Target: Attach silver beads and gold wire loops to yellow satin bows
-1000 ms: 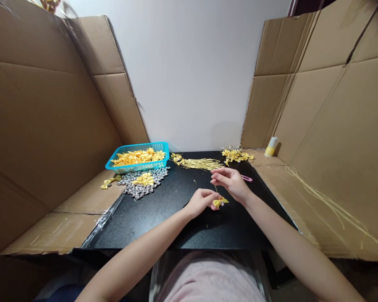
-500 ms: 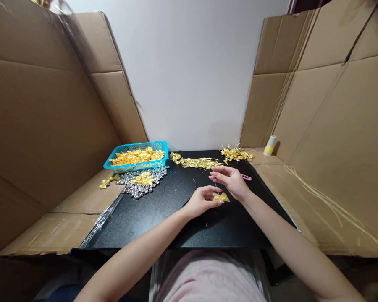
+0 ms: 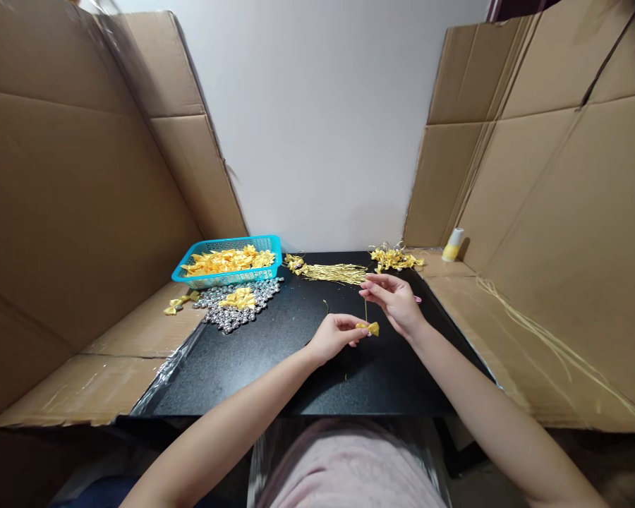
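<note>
A small yellow ribbon bow [image 3: 371, 329] is pinched between the thumb and fingers of my left hand [image 3: 336, 337], low over the black table [image 3: 233, 381]. From the bow a thin gold cord [image 3: 365, 309] runs upward to the fingertips of my right hand [image 3: 394, 302], which are closed on it. Behind my hands lies a bundle of cut gold cords [image 3: 334, 273]. A pink object [image 3: 418, 300], mostly hidden, shows beside my right hand. A dark thin strand [image 3: 326, 306] lies behind my left hand.
A blue basket [image 3: 177, 275] full of yellow bows stands back left. Before it are silver beads [image 3: 230, 321] with bows [image 3: 238, 298] on top. Corded bows [image 3: 394, 258] lie back right, near a thread cone [image 3: 452, 245]. Cardboard walls [image 3: 550, 212] flank the table.
My right hand has moved slightly up and right, and the cord now stands straighter above the bow. My left fingers have closed more firmly around the bow, which has turned.
</note>
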Tool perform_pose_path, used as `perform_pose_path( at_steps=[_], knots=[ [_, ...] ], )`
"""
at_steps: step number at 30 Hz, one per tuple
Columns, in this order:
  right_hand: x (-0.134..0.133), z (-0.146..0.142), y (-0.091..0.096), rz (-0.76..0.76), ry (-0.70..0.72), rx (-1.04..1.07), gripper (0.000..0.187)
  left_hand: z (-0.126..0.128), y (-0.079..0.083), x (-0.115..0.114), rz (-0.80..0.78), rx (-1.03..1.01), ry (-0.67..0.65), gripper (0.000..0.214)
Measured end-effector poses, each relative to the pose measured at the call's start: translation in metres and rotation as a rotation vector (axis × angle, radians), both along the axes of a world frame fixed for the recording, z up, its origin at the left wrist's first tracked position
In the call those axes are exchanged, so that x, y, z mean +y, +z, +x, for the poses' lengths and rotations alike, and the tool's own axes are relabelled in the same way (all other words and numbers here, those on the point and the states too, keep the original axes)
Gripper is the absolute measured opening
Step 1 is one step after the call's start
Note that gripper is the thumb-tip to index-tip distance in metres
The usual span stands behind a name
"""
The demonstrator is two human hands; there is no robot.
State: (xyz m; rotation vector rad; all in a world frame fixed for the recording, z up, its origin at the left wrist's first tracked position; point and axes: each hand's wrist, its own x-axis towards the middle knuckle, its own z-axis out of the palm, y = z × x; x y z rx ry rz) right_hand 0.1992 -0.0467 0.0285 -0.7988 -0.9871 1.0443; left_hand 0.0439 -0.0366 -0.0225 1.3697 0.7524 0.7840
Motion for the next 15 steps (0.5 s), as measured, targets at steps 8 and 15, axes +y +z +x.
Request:
perform_pose_path(
  at_steps=[8, 15],
  knots=[
    [-0.024, 0.012, 0.008, 0.126, -0.108, -0.175, 0.024, -0.001, 0.006, -0.001, -0.015, -0.061, 0.076, 0.046],
    [-0.043, 0.014, 0.010, 0.105, -0.071, -0.266, 0.022, 0.000, 0.008, 0.000, -0.054, -0.083, 0.092, 0.044]
  ],
)
